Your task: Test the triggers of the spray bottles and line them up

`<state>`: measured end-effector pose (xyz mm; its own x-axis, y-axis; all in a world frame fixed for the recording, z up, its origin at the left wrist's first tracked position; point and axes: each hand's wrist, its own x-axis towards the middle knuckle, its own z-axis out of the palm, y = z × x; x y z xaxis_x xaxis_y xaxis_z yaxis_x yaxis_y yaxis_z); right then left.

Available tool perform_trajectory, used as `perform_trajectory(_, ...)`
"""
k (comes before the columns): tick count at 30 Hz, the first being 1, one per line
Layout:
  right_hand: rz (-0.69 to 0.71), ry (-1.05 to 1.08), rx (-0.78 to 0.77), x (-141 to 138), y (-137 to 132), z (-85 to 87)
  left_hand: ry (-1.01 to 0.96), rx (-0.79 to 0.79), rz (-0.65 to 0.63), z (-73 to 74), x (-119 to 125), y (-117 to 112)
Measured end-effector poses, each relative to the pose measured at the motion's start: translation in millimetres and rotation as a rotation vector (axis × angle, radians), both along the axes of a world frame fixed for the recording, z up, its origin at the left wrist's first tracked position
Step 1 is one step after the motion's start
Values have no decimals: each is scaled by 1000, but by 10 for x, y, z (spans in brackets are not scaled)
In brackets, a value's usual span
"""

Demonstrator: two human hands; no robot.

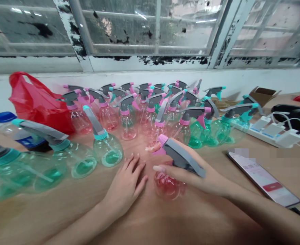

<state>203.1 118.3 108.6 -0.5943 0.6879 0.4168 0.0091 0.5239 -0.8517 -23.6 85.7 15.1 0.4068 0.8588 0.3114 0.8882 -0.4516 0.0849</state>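
Note:
In the head view, my right hand (pixel 203 170) is wrapped round the neck of a spray bottle (pixel 169 185) with a clear pink body, a grey head and a pink nozzle. The bottle stands upright on the table, its nozzle pointing left and away from me. Left of it, my left hand (pixel 129 177) lies flat on the wood with its fingers stretched out, holding nothing. A green spray bottle (pixel 108 149) with a turquoise collar stands just beyond the left fingertips. Part of the held bottle's neck is hidden behind my right hand.
Many pink and green spray bottles (pixel 128 127) crowd the back of the table (pixel 144 217). More green ones (pixel 45 170) stand at left, by a red plastic bag (pixel 37 102) and a blue-capped bottle (pixel 5 119). At right are a phone (pixel 264 178), a power strip (pixel 267 132) and a cardboard box (pixel 263 97).

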Motion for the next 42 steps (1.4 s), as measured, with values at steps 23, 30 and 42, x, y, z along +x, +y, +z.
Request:
perform_trajectory(23,-144,90,62,-34,-69,-95,-9,-59,-3,71,25,3)
perform_trajectory(30,-131,81,40,-59,-87,-106,-40,-47,-6,51,20,5)
perform_trajectory(42,-100,78,25,-64,-65,-66,-11,-58,2,76,37,-10)
